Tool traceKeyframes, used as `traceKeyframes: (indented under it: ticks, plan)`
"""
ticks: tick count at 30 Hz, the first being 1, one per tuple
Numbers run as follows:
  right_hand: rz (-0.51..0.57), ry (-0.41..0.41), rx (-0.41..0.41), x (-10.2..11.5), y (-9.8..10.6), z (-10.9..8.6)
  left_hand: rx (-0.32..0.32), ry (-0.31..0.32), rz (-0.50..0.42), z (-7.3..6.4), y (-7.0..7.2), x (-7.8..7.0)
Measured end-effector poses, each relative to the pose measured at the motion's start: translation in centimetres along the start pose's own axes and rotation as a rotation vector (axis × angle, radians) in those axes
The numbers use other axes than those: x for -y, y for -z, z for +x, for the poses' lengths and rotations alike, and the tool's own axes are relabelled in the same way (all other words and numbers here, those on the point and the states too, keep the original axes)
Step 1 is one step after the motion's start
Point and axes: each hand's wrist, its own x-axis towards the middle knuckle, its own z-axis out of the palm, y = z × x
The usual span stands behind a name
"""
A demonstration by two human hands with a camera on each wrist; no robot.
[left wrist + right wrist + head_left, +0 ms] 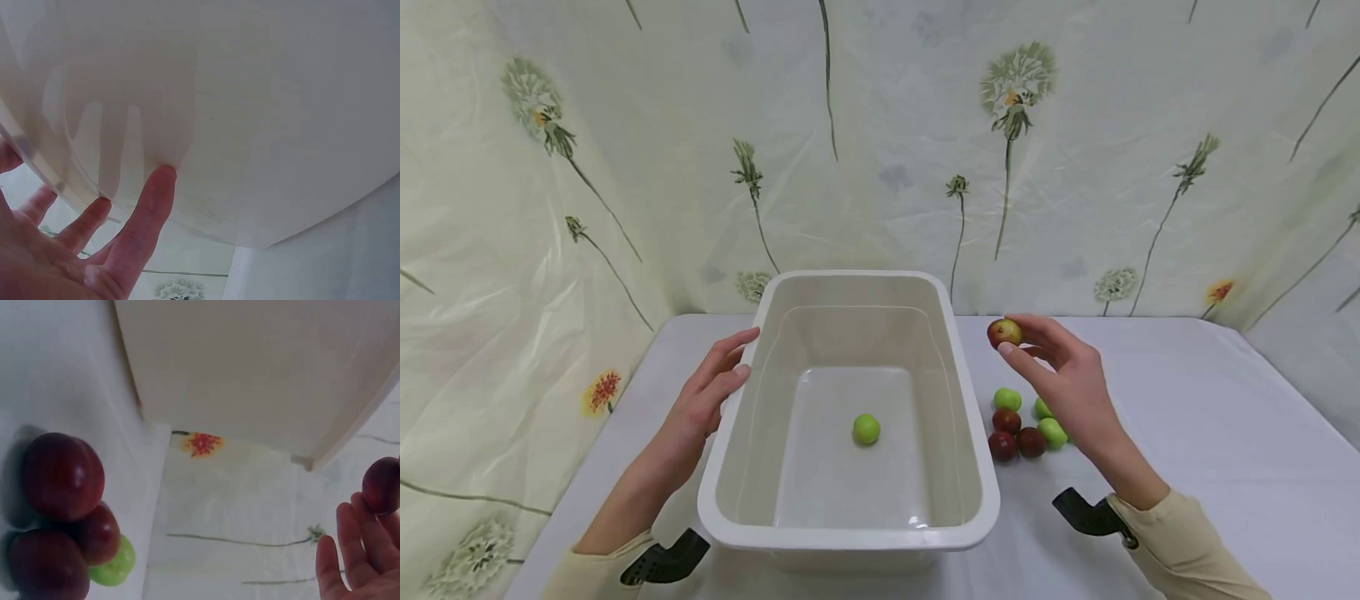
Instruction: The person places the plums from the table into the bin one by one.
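Observation:
A red plum with a yellow-green patch (pixel 1004 333) is pinched between the thumb and fingers of my right hand (pixel 1067 375), raised to the right of the basin. The right wrist view shows the same plum (pixel 382 486) at its right edge, by the fingertips. My left hand (pixel 703 404) rests against the left side of the white plastic basin (pixel 842 537); its fingers (pixel 147 215) touch the outer wall just below the rim. One green ball-like fruit (pixel 867 429) lies on the basin's floor.
Right of the basin, several dark red plums (pixel 1002 447) and green fruits (pixel 1007 399) sit close together on the white-covered table (pixel 1210 417), partly behind my right hand. A flowered sheet (pixel 880 208) hangs behind and at the sides.

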Motion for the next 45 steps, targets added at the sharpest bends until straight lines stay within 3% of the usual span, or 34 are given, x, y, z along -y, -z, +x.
traceKeyframes:
  ticks: [17,26,39,45]
  plan:
    - [0.085,0.106,0.052,2.9,-1.2,2.7,-0.006,0.001,-0.004,0.1,0.1,0.1]
    - [-0.003,0.174,0.125,4.7,-3.2,3.6,-0.011,0.004,0.003,0.1,0.2,0.2]
    - [0.023,0.247,0.273,5.9,-5.7,4.0,-0.016,-0.005,0.0,0.0,0.1,0.3]
    - [-0.051,0.22,0.391,6.4,-6.3,4.2,-0.018,-0.006,-0.007,0.1,0.1,0.3]
